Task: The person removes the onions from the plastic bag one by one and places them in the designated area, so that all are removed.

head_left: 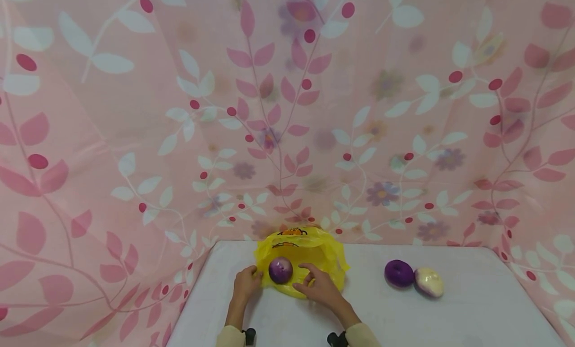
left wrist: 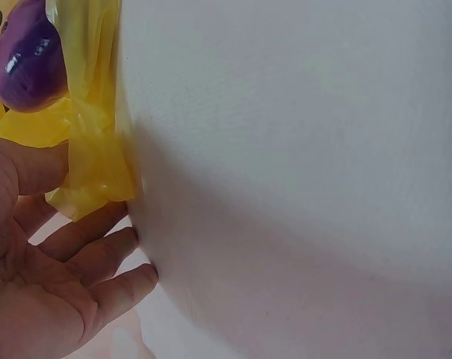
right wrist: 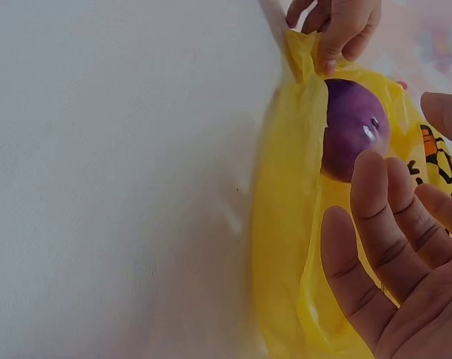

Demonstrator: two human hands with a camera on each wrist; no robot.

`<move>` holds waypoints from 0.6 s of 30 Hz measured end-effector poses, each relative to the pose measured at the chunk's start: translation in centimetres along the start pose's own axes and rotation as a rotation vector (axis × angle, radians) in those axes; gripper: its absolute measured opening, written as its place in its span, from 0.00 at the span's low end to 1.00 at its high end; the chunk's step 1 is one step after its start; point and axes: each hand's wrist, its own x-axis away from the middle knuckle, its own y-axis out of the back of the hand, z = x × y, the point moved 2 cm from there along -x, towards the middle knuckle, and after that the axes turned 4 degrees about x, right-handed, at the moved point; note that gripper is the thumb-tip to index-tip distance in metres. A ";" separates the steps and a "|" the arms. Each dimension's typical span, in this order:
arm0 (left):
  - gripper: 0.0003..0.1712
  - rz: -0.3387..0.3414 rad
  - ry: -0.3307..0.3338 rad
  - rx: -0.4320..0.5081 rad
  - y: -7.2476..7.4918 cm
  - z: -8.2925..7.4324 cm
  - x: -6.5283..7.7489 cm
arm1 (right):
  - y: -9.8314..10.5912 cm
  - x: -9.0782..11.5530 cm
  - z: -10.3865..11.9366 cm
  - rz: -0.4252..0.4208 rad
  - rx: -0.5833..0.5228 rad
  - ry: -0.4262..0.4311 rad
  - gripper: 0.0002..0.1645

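A yellow plastic bag [head_left: 314, 259] with printed markings lies on the table, its mouth spread open toward me. In the mouth sits a round, glossy purple vegetable with a pale patch [head_left: 280, 270], which looks like a turnip. My left hand [head_left: 247, 283] pinches the bag's left edge between thumb and fingers; the left wrist view shows the gathered plastic [left wrist: 91, 164] there. Right of the purple vegetable, my right hand [head_left: 319, 285] hovers over the bag's opening, fingers spread and loosely bent. Nothing is in its grasp, and the right wrist view shows its fingertips near the purple vegetable [right wrist: 353, 131].
To the right on the white table [head_left: 471, 307] lie two more such vegetables side by side, one deep purple [head_left: 399, 274] and one mostly cream [head_left: 429, 282]. Behind the table hangs a pink floral curtain [head_left: 323, 137].
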 end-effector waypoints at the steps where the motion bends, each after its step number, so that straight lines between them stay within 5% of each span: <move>1: 0.09 0.004 0.002 0.000 0.0 -0.1 0.0 | -0.1 -0.1 0.1 0.002 0.002 -0.005 0.38; 18: 0.09 0.026 0.041 -0.013 -0.2 0.3 -0.2 | -1.6 -1.5 0.5 -0.043 0.161 -0.075 0.46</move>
